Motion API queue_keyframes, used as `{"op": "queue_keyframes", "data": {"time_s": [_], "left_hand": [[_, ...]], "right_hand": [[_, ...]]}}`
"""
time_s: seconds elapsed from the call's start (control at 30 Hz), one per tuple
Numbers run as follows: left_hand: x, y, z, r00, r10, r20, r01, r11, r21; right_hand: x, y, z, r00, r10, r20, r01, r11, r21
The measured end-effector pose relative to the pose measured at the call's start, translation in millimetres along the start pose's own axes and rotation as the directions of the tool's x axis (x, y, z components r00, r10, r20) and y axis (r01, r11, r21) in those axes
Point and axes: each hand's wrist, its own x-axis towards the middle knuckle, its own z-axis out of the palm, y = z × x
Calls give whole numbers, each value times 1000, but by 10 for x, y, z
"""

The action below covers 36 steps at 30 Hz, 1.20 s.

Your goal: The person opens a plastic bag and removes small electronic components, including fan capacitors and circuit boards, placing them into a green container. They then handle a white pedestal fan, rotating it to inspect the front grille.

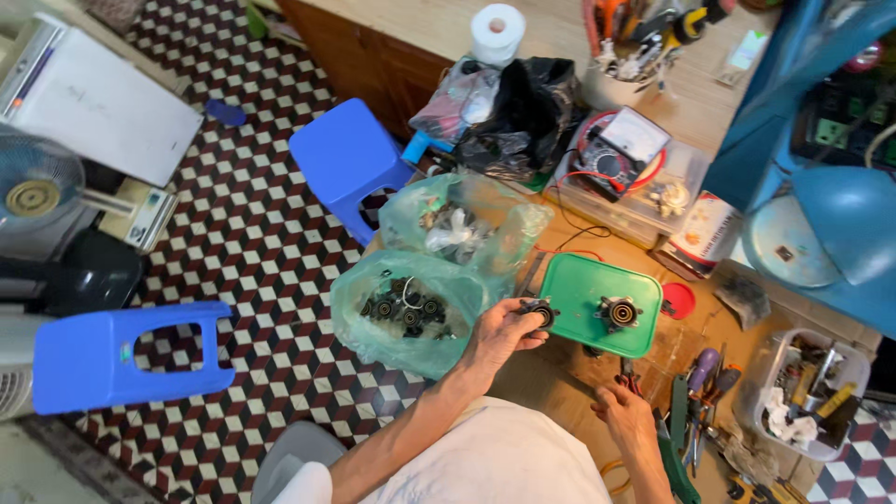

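Observation:
My left hand [497,334] is shut on a small black round part [540,314], held at the left edge of a green lid [579,289] lying on the wooden table. A second black round part [619,313] rests on that lid. My right hand [623,417] lies lower on the table, fingers curled by red-handled pliers [627,379]; whether it grips them is unclear. A green plastic bag [373,322] holding several similar black parts sits just left of my left hand.
A second green bag [485,210] and a black bag [527,112] lie behind. A multimeter [621,149] sits on a clear box, a tub of tools [803,397] at right. Two blue stools [341,154] [103,359] stand on the checkered floor, a fan [37,191] at left.

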Motion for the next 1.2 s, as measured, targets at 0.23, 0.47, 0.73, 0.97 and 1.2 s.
{"op": "queue_keyframes", "data": {"time_s": [0.23,0.47,0.73,0.97,1.2], "left_hand": [[-209,-36,-29,999,-9,-37,8,1000,-22],[-671,-416,126,986,104,-132,-124,979,-161],[-1476,-860,-33,892,131,-432,-288,902,-323],[-2195,-975,-796,778,71,-624,-447,761,-470],[-3381,-1211,-1576,580,-54,-813,-526,738,-424]], "right_hand": [[-666,-392,198,945,-246,214,197,954,226],[-1319,-799,208,777,-552,302,563,824,60],[-1751,-997,592,275,-814,511,959,274,-79],[-2267,-844,1662,317,-640,700,946,263,-187],[-3128,-458,2642,159,-422,893,977,200,-79]]}}
